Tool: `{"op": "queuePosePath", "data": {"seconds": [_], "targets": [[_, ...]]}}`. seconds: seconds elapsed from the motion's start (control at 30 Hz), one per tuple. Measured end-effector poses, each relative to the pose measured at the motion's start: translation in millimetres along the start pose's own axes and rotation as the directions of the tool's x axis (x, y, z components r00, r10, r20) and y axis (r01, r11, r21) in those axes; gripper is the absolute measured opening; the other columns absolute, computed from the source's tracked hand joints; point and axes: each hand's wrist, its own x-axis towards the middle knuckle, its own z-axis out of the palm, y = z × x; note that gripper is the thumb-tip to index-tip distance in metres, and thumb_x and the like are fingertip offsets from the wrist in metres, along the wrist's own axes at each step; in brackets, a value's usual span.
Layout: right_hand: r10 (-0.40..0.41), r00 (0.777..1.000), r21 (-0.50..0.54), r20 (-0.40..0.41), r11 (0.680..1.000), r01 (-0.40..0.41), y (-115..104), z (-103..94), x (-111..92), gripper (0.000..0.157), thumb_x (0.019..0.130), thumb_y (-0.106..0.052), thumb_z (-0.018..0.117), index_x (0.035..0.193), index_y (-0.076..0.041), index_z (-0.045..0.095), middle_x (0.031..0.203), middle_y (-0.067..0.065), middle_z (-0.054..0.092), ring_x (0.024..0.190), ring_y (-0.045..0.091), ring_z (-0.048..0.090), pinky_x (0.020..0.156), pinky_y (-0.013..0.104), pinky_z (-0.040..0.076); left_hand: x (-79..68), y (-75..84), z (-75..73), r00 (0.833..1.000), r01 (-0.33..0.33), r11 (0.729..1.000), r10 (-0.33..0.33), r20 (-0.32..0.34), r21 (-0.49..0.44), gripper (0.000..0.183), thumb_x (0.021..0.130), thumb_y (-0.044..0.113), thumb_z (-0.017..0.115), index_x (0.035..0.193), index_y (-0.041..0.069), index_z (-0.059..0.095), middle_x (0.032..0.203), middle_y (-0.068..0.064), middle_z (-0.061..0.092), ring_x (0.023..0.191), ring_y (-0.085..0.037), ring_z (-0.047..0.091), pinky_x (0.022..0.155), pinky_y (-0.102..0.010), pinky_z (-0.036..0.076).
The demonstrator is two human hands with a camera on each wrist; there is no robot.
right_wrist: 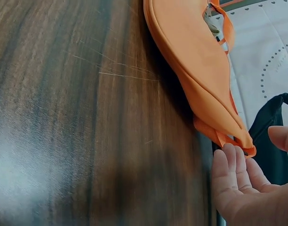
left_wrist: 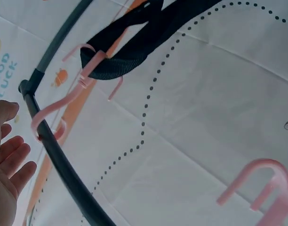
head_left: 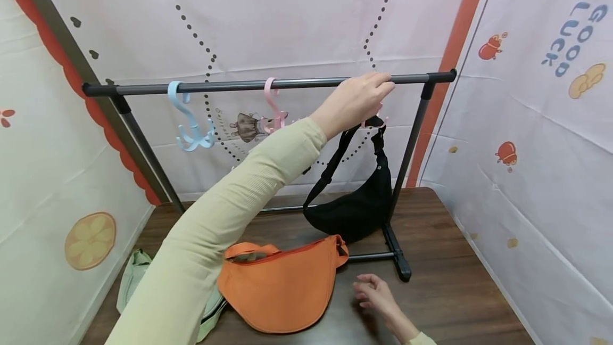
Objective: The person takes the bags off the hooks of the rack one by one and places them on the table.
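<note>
My left hand [head_left: 356,97] is at the right part of the rack's dark rail [head_left: 230,86], its fingers loosely bent and holding nothing. In the left wrist view the fingers [left_wrist: 14,153] are beside the rail, next to a pink hook [left_wrist: 64,101] hung over it. A black strap [left_wrist: 120,52] loops over that hook's prongs, and the black waist bag [head_left: 356,206] hangs below. Low on the right, my right hand [head_left: 378,300] hovers with relaxed fingers near the end of an orange waist bag [head_left: 282,286], which lies on the table.
Also on the rail hang a blue hook [head_left: 191,126] and another pink hook [head_left: 272,100]. A pale green bag [head_left: 134,270] lies at the table's left, partly behind my left sleeve. The rack's foot [head_left: 399,260] stands on the wooden table [head_left: 460,281]. Printed cloth [head_left: 306,20] surrounds it.
</note>
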Motion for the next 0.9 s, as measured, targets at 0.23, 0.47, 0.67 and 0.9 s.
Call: {"op": "queuePosePath", "data": {"seconds": [0.23,0.47,0.67,0.9], "targets": [[0.045,0.997,0.026,0.063,0.999,-0.047,13.7,4.5,0.6,0.042,0.087,-0.017,0.056,0.117,0.012,0.046,0.092,0.014,0.063,0.072,0.016,0.061,0.063,0.033,0.053,10.5,-8.4,11.3,0.994,0.107,0.994,-0.107,-0.009,0.018,0.027,0.087,0.001,0.041,0.106,0.001,0.059,0.103,-0.007,0.06,0.092,-0.018,0.057,0.072,-0.026,0.052],[0.058,0.994,0.064,0.094,0.996,-0.065,21.9,8.0,1.7,0.039,0.088,-0.015,0.056,0.115,0.011,0.047,0.092,0.014,0.062,0.072,0.015,0.06,0.063,0.032,0.052,20.2,-10.9,17.1,0.988,0.153,0.987,-0.153,0.015,-0.04,0.024,0.088,0.001,0.039,0.098,0.002,0.061,0.098,-0.005,0.06,0.087,-0.018,0.056,0.073,-0.026,0.051],[0.019,0.997,0.05,0.081,0.998,-0.024,9.7,8.9,4.9,0.04,0.087,-0.014,0.055,0.116,0.011,0.046,0.092,0.013,0.062,0.073,0.017,0.061,0.065,0.034,0.053,21.1,-12.4,15.7,0.985,0.173,0.979,-0.169,0.045,-0.105,0.023,0.089,0.002,0.044,0.1,0.002,0.063,0.109,-0.006,0.061,0.092,-0.018,0.057,0.076,-0.026,0.049],[-0.139,0.99,-0.001,0.023,0.99,0.139,-34.4,-4.9,14.3,0.034,0.088,-0.009,0.054,0.115,0.011,0.047,0.086,0.009,0.062,0.078,0.025,0.061,0.068,0.04,0.052,23.4,-13.2,11.4,0.981,0.192,0.971,-0.188,0.039,-0.142,0.02,0.087,0.001,0.045,0.093,0.002,0.064,0.104,-0.006,0.063,0.086,-0.018,0.058,0.072,-0.027,0.048]]}}
